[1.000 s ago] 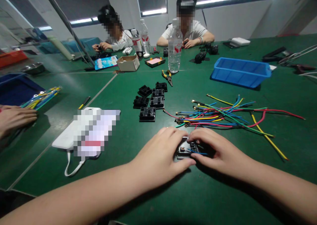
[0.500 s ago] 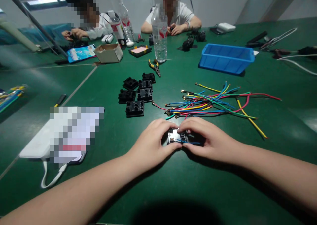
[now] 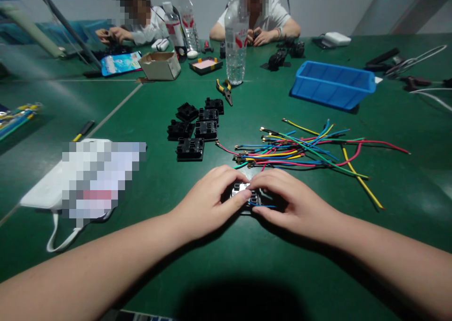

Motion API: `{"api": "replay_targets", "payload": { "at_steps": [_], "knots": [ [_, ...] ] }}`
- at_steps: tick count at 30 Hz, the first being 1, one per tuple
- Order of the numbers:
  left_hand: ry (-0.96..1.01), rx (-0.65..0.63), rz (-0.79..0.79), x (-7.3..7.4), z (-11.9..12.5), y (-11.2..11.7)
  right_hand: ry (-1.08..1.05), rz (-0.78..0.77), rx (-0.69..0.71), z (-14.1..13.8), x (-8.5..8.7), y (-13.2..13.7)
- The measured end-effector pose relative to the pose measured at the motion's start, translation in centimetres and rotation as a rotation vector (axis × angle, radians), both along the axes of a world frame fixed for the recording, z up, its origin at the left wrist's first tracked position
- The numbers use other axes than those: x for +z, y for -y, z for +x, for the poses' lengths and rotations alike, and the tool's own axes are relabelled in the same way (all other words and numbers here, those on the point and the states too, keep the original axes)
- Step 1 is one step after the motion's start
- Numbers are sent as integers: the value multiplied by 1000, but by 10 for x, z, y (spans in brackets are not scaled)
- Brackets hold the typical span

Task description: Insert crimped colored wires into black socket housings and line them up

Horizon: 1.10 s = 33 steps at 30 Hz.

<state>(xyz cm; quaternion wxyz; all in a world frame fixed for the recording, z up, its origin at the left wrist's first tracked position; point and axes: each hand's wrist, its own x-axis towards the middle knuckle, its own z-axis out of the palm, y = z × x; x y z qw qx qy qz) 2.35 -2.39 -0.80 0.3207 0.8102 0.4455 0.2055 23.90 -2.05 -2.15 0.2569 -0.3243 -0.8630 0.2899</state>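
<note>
Between my two hands, low over the green table, sits a small black plastic socket module [image 3: 237,189] with slots and a bright face. My left hand [image 3: 208,201] grips its left side, the thumb lying across the face and the fingers behind. My right hand [image 3: 294,196] closes on the right side, with index finger at the far edge and thumb at the near edge. A short blue wire [image 3: 265,206] runs from the module toward my right palm. Fingers cover much of the module. Beyond it lie similar black modules [image 3: 190,149] and a loose bundle of coloured wires [image 3: 293,151] with metal terminals.
Yellow-handled pliers [image 3: 225,92] lie behind the modules, near a water bottle [image 3: 236,52]. A blue bin [image 3: 332,88] stands back right, a cardboard box [image 3: 160,67] back left. A white pouch [image 3: 38,184] and a blurred-out item lie left. Two people sit opposite, hands busy.
My left thumb has moved from the module's near edge up onto its face. My right hand keeps its grip. The whole view has shifted slightly.
</note>
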Motion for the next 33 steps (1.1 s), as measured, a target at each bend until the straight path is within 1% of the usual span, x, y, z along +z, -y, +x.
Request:
{"api": "replay_targets", "payload": {
  "at_steps": [6, 11, 16, 20, 26, 30, 33],
  "knots": [
    [-46, 58, 3, 0, 10, -4, -36, -35, -39, -1, 1, 2],
    [-156, 43, 14, 1, 12, -6, -57, -51, -52, -2, 2, 2],
    [-72, 53, 1, -2, 8, -5, -97, -74, -72, -2, 1, 1],
    [8, 30, -33, -3, 3, -4, -53, -72, -58, -2, 2, 2],
    [54, 29, -58, -3, 0, -3, -55, -69, -48, -2, 4, 3],
    [39, 45, -50, -3, 2, -2, -57, -74, -83, -2, 5, 4],
    [-59, 9, 5, -3, 7, 0, -53, -101, -54, -1, 4, 4]
  ]
}}
